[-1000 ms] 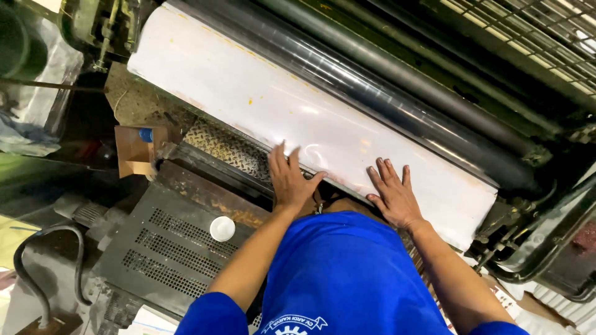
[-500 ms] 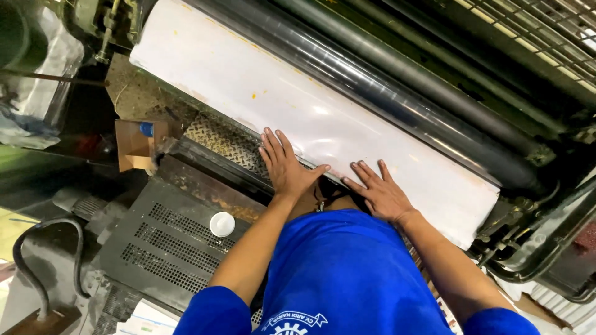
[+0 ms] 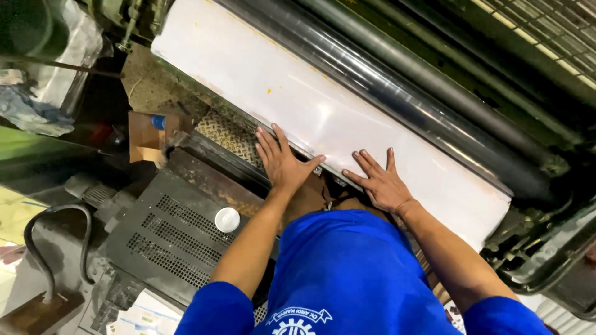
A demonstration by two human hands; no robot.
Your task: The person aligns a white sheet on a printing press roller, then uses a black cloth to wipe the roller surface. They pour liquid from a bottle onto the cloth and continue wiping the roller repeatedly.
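A long white cylinder (image 3: 323,105) of a printing machine runs diagonally from upper left to lower right. My left hand (image 3: 282,162) lies flat with fingers spread on its near edge, partly over the chequered metal step (image 3: 226,133). A little to the right, my right hand (image 3: 380,181) presses flat on the white surface, fingers apart. Neither hand holds anything. My blue shirt (image 3: 347,273) fills the bottom middle.
Dark glossy rollers (image 3: 397,93) lie beyond the white cylinder. A perforated metal cover (image 3: 167,236) with a small white cap (image 3: 227,219) sits at lower left, a black cable (image 3: 49,248) beside it. A brown cardboard piece (image 3: 146,136) lies at left.
Both hands have slid leftward and slightly down along the white cylinder's near edge; the left hand now reaches over the chequered step.
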